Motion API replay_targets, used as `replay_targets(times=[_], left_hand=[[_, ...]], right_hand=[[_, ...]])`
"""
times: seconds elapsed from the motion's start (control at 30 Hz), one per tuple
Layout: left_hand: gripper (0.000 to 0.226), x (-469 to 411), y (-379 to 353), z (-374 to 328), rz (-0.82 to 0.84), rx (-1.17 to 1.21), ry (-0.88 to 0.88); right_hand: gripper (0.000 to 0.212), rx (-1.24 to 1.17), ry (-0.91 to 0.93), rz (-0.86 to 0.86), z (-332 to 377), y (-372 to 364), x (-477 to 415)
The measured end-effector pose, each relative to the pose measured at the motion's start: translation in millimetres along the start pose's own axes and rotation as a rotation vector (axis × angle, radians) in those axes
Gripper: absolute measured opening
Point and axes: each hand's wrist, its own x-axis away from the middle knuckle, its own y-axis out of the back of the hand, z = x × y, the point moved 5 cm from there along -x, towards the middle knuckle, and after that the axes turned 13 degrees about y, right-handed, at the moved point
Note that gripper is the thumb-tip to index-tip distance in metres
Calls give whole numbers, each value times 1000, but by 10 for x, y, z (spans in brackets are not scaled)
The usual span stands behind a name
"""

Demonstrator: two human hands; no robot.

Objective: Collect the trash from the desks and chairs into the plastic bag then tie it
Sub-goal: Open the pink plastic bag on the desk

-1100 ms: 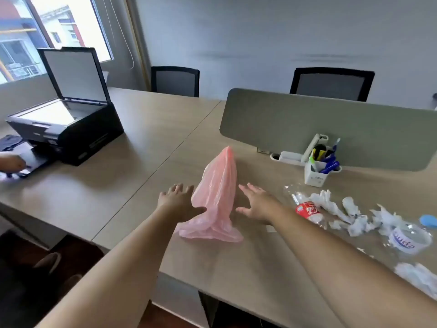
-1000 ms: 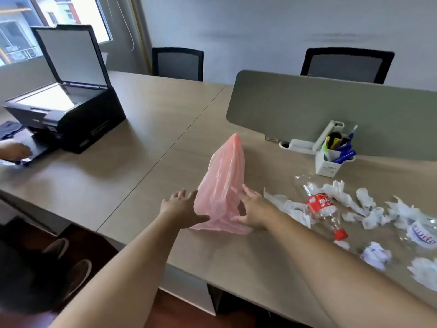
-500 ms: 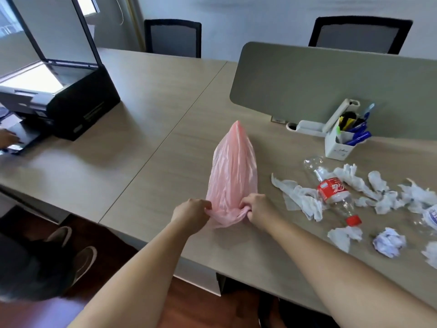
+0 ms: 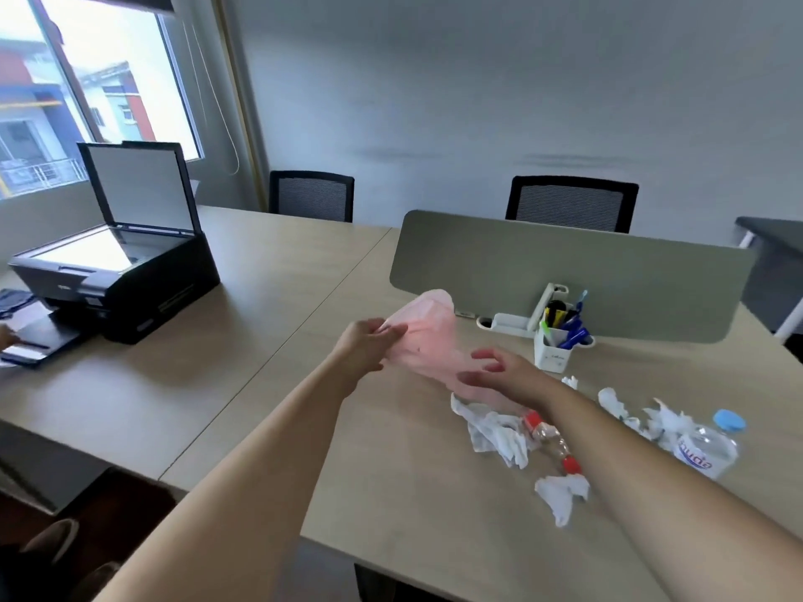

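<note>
**Hands on pink bag, trash on desk**

Left hand (image 4: 369,345) pinched the upper edge of the plastic bag (image 4: 428,336) btwn thumb & fingers, holding it up over the desk (image 4: 413,506). Right hand (image 4: 504,373) sat at the bag's lower end w/ fingers loosely spread. The fingertips looked pink-tinted and blurred, so whether they gripped any film couldn't be told.

The bag hung slanted btwn the two hands, its lower end just above the crumpled tissues (image 4: 495,434). A small bottle w/ red cap (image 4: 548,436) lay beside those tissues, partly hidden by the right forearm. More tissue wads (image 4: 560,493) lay near the desk's front edge. A clear bottle w/ blue cap (image 4: 708,447) stood further right.

A white pen holder (image 4: 552,354) stood in front of the grey divider (image 4: 565,271). A black printer (image 4: 117,275), lid up, sat on the left desk. Two chairs (image 4: 571,202) stood along the far side.
</note>
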Motion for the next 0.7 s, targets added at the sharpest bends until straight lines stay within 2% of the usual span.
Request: replay_targets(times=[0.07, 0.1, 0.17, 0.3, 0.33, 0.43, 0.47, 0.53, 0.6, 0.67, 0.7], left_hand=[[30, 116, -146, -82, 41, 73, 30], [29, 170, -202, -118, 43, 99, 36], [28, 261, -290, -166, 33, 158, 50], [19, 380, -430, -156, 69, 254, 108], [19, 411, -479, -156, 102, 262, 115], [22, 489, -613, -185, 172, 236, 102], [21, 519, -658, -196, 195, 239, 99], [19, 592, -776, -222, 238, 275, 110], [17, 649, -857, -214, 261, 313, 146], [16, 669, -844, -191, 250, 319, 166], [15, 664, -794, -183, 227, 314, 164]], right_hand=[[27, 28, 47, -16, 23, 75, 117], [20, 68, 77, -41, 43, 120, 154], [20, 135, 67, -43, 71, 218, 261], [54, 117, -77, 138, 10, 220, 520], [59, 104, -70, 102, 25, 230, 559], [82, 220, 99, -182, 170, 354, 550], [84, 234, 161, -203, 259, 345, 548], [72, 193, 203, -138, 353, 255, 554], [46, 279, 204, -113, 314, 162, 530], [18, 338, 171, -228, 175, 218, 518], [18, 299, 134, -303, 91, 297, 532]])
